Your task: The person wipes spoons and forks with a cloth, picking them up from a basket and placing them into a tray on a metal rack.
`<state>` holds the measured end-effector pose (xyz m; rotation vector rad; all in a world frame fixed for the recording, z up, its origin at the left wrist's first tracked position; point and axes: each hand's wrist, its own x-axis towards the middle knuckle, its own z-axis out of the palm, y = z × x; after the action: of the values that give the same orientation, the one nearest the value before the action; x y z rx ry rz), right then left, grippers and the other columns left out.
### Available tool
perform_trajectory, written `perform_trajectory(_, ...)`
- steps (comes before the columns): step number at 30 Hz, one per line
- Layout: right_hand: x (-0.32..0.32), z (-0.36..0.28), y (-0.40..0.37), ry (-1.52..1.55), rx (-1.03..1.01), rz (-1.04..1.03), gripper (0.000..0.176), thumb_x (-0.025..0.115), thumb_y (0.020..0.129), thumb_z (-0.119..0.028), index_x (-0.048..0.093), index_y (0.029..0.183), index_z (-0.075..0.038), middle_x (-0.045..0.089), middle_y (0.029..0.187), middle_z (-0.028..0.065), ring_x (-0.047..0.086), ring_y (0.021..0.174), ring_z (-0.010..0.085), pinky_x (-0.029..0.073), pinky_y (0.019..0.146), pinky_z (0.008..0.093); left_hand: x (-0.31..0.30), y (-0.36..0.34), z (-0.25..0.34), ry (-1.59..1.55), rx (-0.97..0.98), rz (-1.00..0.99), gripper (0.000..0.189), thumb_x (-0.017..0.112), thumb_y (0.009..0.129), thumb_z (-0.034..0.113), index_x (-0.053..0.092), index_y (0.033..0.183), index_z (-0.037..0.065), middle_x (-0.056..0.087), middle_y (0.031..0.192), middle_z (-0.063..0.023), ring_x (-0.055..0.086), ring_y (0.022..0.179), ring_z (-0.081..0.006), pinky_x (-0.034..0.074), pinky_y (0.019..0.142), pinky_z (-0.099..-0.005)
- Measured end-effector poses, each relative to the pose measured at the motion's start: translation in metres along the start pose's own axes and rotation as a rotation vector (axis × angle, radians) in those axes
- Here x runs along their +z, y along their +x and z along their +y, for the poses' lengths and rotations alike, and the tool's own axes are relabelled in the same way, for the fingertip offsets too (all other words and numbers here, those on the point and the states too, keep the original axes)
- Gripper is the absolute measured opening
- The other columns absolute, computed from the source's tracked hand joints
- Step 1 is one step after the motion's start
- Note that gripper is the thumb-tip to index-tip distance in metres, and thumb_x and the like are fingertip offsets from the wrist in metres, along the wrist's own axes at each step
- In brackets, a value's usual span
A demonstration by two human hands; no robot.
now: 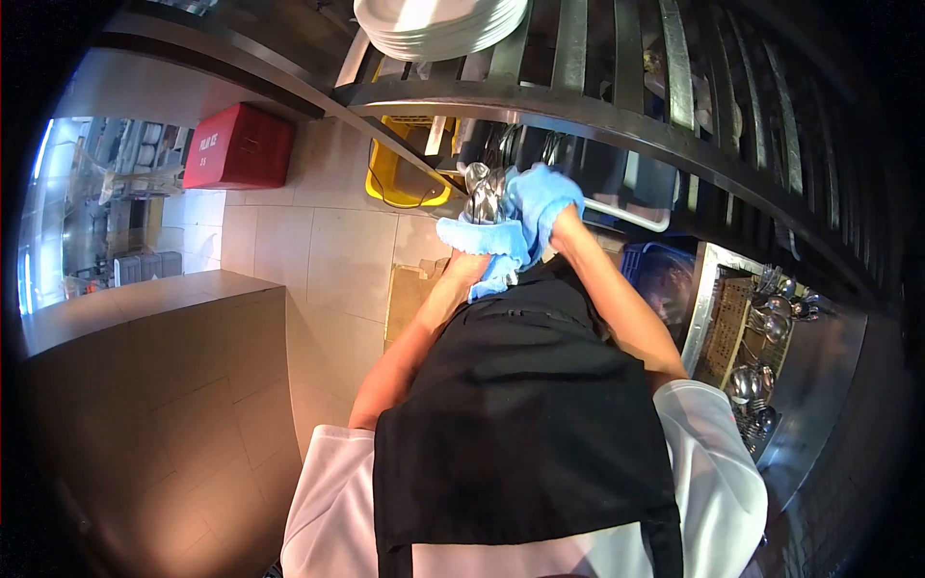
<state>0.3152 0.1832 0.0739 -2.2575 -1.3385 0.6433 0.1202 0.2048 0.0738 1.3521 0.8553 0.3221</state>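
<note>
A bunch of metal spoons (485,188) stands bowls up in front of the black apron, its lower part wrapped in a light blue cloth (491,237). Closed round the wrapped handles is my left hand (470,264), with its fingers mostly under the cloth. My right hand (565,225) is bunched in another part of the blue cloth, right beside the spoon bowls. Folds of cloth hide most of its fingers.
Overhead runs a slatted metal rack (578,58) bearing stacked white plates (438,39). Below it are a yellow bin (385,188) and a grey tub (650,193). At right, baskets of cutlery (761,318) sit on a steel counter. A red box (236,149) stands at left.
</note>
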Motion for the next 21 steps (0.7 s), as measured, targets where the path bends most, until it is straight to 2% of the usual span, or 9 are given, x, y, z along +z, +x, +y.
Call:
perform_trajectory(1,-0.008,0.005,0.003,0.278,0.041,-0.206,0.031,0.057,0.092,-0.026,0.067,0.101,0.002,0.068,0.093,0.0194,0.064,0.073,0.0252,0.049,0.059,0.0397,0.003,-0.004,0.000,-0.008,-0.007,0.000,0.032,0.061,0.094,0.026,0.064,0.117,0.004,0.068,0.104,-0.0069,0.065,0.093,-0.0144,0.055,0.079,-0.0326)
perform_trajectory(3,0.020,0.032,0.012,0.081,-0.268,0.024,0.028,0.061,0.089,-0.024,0.067,0.104,-0.001,0.067,0.093,0.0148,0.063,0.080,0.0194,0.049,0.065,0.0367,0.010,-0.005,0.033,0.238,-0.295,0.045,0.039,0.062,0.094,0.031,0.062,0.120,0.003,0.066,0.109,-0.0080,0.063,0.099,-0.0156,0.054,0.081,-0.0340)
perform_trajectory(5,0.069,0.059,0.020,1.615,0.460,0.051,0.021,0.057,0.093,-0.019,0.066,0.106,-0.005,0.064,0.087,0.0087,0.061,0.084,0.0155,0.050,0.069,0.0335,0.009,0.007,-0.015,0.290,0.028,0.146,0.046,0.059,0.095,0.035,0.056,0.126,0.001,0.062,0.118,-0.0124,0.061,0.108,-0.0211,0.052,0.086,-0.0353)
perform_trajectory(9,0.038,0.012,-0.019,1.255,0.226,-0.021,0.023,0.052,0.100,-0.023,0.060,0.112,-0.006,0.061,0.098,0.0038,0.060,0.086,0.0149,0.050,0.075,0.0322,0.005,0.012,-0.015,0.413,0.125,0.190,0.043,0.058,0.096,0.034,0.058,0.125,0.003,0.063,0.120,-0.0108,0.060,0.108,-0.0193,0.051,0.089,-0.0358)
perform_trajectory(11,0.017,0.001,-0.024,1.014,0.151,-0.133,0.025,0.051,0.101,-0.027,0.058,0.113,-0.006,0.061,0.099,0.0031,0.060,0.088,0.0158,0.050,0.079,0.0327,0.017,0.005,-0.009,0.030,-0.021,0.160,0.038,0.055,0.098,0.032,0.059,0.123,0.005,0.064,0.116,-0.0102,0.061,0.105,-0.0190,0.051,0.088,-0.0357)
perform_trajectory(13,0.059,0.053,-0.012,1.845,0.333,-0.175,0.022,0.045,0.101,-0.026,0.059,0.104,-0.009,0.064,0.095,0.0065,0.061,0.086,0.0212,0.051,0.079,0.0347,0.018,0.006,-0.008,0.021,-0.144,0.133,0.036,0.054,0.098,0.032,0.059,0.122,0.006,0.065,0.108,-0.0072,0.063,0.098,-0.0178,0.052,0.083,-0.0357)
perform_trajectory(16,0.089,0.058,-0.014,1.558,0.480,-0.083,0.023,0.047,0.102,-0.030,0.058,0.109,-0.011,0.060,0.099,0.0049,0.059,0.095,0.0191,0.047,0.087,0.0328,0.016,0.015,-0.023,-0.116,-0.240,0.097,0.035,0.054,0.097,0.031,0.058,0.122,0.006,0.065,0.107,-0.0075,0.063,0.097,-0.0176,0.053,0.079,-0.0351)
perform_trajectory(18,0.034,-0.004,-0.041,1.391,0.651,0.018,0.021,0.050,0.101,-0.029,0.059,0.107,-0.012,0.061,0.095,0.0052,0.060,0.089,0.0195,0.049,0.083,0.0340,0.018,0.014,-0.034,0.074,0.013,0.184,0.035,0.055,0.096,0.031,0.058,0.121,0.006,0.065,0.107,-0.0079,0.064,0.096,-0.0183,0.053,0.076,-0.0348)
perform_trajectory(21,0.089,0.086,0.003,1.647,0.410,-0.188,0.017,0.054,0.095,-0.023,0.062,0.091,-0.008,0.063,0.084,0.0084,0.062,0.076,0.0212,0.054,0.071,0.0365,0.015,0.008,-0.015,0.032,-0.141,0.147,0.038,0.056,0.095,0.030,0.057,0.124,0.006,0.065,0.109,-0.0084,0.063,0.100,-0.0191,0.052,0.082,-0.0352)
